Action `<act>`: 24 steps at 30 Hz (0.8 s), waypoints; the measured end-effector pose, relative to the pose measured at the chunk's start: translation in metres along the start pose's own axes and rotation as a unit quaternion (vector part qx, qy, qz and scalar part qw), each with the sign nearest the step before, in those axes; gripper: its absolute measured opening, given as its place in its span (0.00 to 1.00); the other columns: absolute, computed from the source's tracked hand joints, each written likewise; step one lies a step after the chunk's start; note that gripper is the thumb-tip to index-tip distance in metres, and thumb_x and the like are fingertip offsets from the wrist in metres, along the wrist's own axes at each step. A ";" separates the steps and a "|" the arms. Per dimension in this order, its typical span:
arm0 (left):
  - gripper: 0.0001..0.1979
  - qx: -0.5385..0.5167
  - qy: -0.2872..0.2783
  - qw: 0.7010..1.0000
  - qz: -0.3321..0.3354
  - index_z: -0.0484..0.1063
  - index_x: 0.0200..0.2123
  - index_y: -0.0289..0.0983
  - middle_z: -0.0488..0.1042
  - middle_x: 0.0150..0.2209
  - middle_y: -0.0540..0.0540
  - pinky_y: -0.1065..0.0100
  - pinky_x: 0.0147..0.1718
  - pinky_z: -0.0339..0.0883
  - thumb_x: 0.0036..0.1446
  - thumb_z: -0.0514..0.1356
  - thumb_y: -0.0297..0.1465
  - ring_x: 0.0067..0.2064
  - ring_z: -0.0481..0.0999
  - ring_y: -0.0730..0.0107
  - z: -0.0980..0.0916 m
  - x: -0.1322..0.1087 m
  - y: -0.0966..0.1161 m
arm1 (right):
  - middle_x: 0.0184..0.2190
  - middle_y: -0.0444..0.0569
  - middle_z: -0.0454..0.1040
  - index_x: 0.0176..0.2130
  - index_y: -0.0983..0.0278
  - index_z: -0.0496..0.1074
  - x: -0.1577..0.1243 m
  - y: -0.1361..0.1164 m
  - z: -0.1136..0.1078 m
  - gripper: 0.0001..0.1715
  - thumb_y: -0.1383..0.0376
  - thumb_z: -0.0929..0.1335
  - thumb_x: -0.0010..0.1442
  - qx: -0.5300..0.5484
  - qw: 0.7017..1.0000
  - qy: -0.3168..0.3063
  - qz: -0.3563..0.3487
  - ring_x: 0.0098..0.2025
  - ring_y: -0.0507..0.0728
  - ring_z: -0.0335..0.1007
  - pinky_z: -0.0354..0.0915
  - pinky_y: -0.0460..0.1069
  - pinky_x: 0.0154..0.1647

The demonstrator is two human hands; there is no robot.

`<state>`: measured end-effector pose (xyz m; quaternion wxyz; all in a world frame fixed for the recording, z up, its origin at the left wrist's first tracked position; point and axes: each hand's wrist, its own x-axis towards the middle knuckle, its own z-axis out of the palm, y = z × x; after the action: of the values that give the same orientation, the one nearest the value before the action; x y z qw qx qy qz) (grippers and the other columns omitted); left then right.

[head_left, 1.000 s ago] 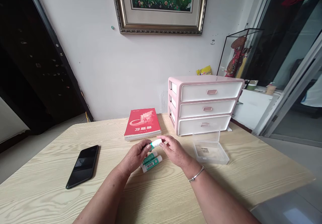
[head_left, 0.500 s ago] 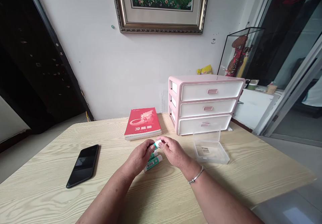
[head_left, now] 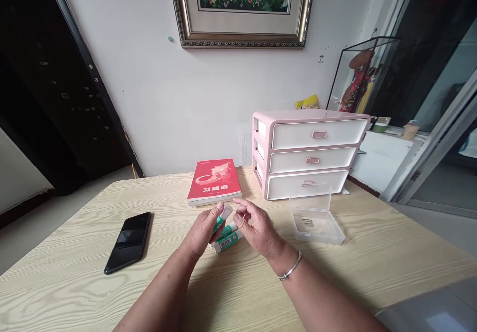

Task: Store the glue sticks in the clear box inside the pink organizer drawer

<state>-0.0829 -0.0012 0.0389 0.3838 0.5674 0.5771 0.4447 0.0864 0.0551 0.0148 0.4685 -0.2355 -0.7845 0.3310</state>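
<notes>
A glue stick [head_left: 222, 214] is gripped in the left hand [head_left: 203, 230], white end up, over mid-table [head_left: 335, 272]. The right hand [head_left: 259, 228] is held just at its 3 o'clock, fingers curled; whether anything is pinched cannot be told. Two spare sticks [head_left: 228, 240] are seen beneath, and a phone [head_left: 128, 242] at 9 o'clock.

Two arms of one person, seen from a camera on their own head. The left forearm [head_left: 164, 292] and right forearm [head_left: 324, 297] are bare along their whole visible length, broad and rounded. The left hand [head_left: 203, 230] is bare, with a short, plain thumbnail. The right hand [head_left: 261, 227] is bare as well, its fingers [head_left: 248, 208] thick and short-nailed. A thin, smooth, shiny silver-coloured metal bangle [head_left: 289, 266] circles the right wrist loosely.
</notes>
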 end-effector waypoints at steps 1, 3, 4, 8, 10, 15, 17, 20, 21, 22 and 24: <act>0.32 -0.005 -0.013 1.000 -0.009 0.61 0.21 0.38 0.57 0.14 0.54 0.70 0.22 0.53 0.62 0.42 0.58 0.18 0.55 0.74 0.001 -0.001 0.001 | 0.36 0.47 0.75 0.59 0.60 0.66 0.000 -0.004 -0.003 0.23 0.58 0.65 0.68 -0.001 1.000 -0.006 -0.004 0.35 0.53 0.71 0.68 0.49 0.39; 0.33 -0.005 -0.039 0.999 -0.026 0.62 0.22 0.37 0.57 0.15 0.54 0.71 0.20 0.50 0.61 0.43 0.60 0.19 0.53 0.75 0.003 -0.001 0.003 | 0.38 0.48 0.75 0.59 0.60 0.66 0.000 -0.011 -0.008 0.22 0.58 0.64 0.68 -0.030 0.999 -0.031 -0.022 0.39 0.55 0.71 0.67 0.50 0.42; 0.34 -0.005 -0.047 0.998 -0.031 0.64 0.23 0.37 0.59 0.17 0.53 0.71 0.20 0.50 0.60 0.43 0.61 0.19 0.54 0.75 0.004 -0.001 0.003 | 0.39 0.49 0.75 0.58 0.59 0.67 0.000 -0.014 -0.009 0.20 0.58 0.64 0.68 -0.050 0.997 -0.043 -0.037 0.41 0.55 0.71 0.67 0.50 0.44; 0.35 0.021 -0.035 0.998 -0.037 0.67 0.27 0.36 0.65 0.22 0.50 0.71 0.24 0.54 0.60 0.41 0.61 0.25 0.61 0.71 0.006 0.001 -0.001 | 0.38 0.48 0.76 0.48 0.61 0.72 0.001 -0.016 -0.006 0.11 0.63 0.64 0.68 -0.064 0.994 -0.073 -0.055 0.40 0.55 0.71 0.65 0.50 0.44; 0.36 0.088 -0.013 0.996 -0.028 0.66 0.24 0.37 0.65 0.22 0.49 0.70 0.25 0.55 0.61 0.38 0.60 0.26 0.63 0.69 0.006 0.002 -0.003 | 0.35 0.47 0.76 0.46 0.61 0.72 0.001 -0.012 -0.001 0.10 0.62 0.64 0.68 -0.047 0.997 -0.066 -0.016 0.37 0.54 0.71 0.65 0.48 0.41; 0.35 0.328 0.047 0.943 0.042 0.68 0.24 0.39 0.72 0.25 0.44 0.66 0.30 0.55 0.67 0.34 0.53 0.30 0.71 0.61 0.008 -0.001 -0.004 | 0.26 0.45 0.75 0.37 0.62 0.75 0.000 0.001 0.012 0.15 0.54 0.67 0.65 0.002 0.995 -0.007 0.099 0.28 0.52 0.68 0.63 0.46 0.29; 0.33 0.380 0.048 0.921 0.067 0.70 0.28 0.39 0.75 0.29 0.43 0.66 0.32 0.56 0.68 0.34 0.51 0.33 0.74 0.60 0.009 -0.002 -0.003 | 0.19 0.42 0.69 0.33 0.63 0.74 0.001 0.005 0.016 0.21 0.49 0.67 0.63 0.052 0.987 -0.001 0.153 0.21 0.51 0.62 0.59 0.45 0.22; 0.31 0.396 0.039 0.914 0.076 0.69 0.29 0.40 0.76 0.30 0.43 0.66 0.33 0.58 0.67 0.36 0.52 0.34 0.75 0.60 0.009 -0.003 -0.002 | 0.14 0.39 0.63 0.32 0.64 0.72 0.002 0.006 0.017 0.27 0.42 0.68 0.59 0.139 0.966 -0.015 0.216 0.15 0.49 0.56 0.53 0.44 0.15; 0.31 0.386 0.036 0.919 0.073 0.69 0.28 0.40 0.75 0.29 0.44 0.66 0.33 0.58 0.67 0.37 0.52 0.34 0.74 0.60 0.009 -0.003 -0.002 | 0.14 0.39 0.62 0.33 0.64 0.73 0.002 0.005 0.017 0.29 0.40 0.67 0.59 0.164 0.959 -0.024 0.228 0.14 0.49 0.56 0.53 0.44 0.14; 0.31 0.369 0.033 0.926 0.072 0.68 0.27 0.40 0.75 0.28 0.45 0.66 0.33 0.58 0.67 0.37 0.53 0.33 0.74 0.61 0.008 -0.002 -0.002 | 0.14 0.39 0.63 0.36 0.65 0.73 0.002 0.004 0.015 0.31 0.39 0.65 0.59 0.186 0.953 -0.030 0.237 0.14 0.50 0.57 0.53 0.44 0.14; 0.32 0.320 0.028 0.945 0.065 0.66 0.25 0.40 0.72 0.26 0.47 0.67 0.31 0.57 0.66 0.37 0.54 0.31 0.71 0.63 0.007 -0.001 -0.001 | 0.16 0.41 0.66 0.44 0.65 0.73 0.003 0.001 0.010 0.36 0.38 0.61 0.62 0.205 0.948 -0.019 0.240 0.16 0.51 0.60 0.56 0.44 0.15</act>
<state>-0.0772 -0.0014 0.0355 0.1361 0.6841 0.6613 0.2760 0.0764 0.0545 0.0125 0.3981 -0.3094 -0.6284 0.5923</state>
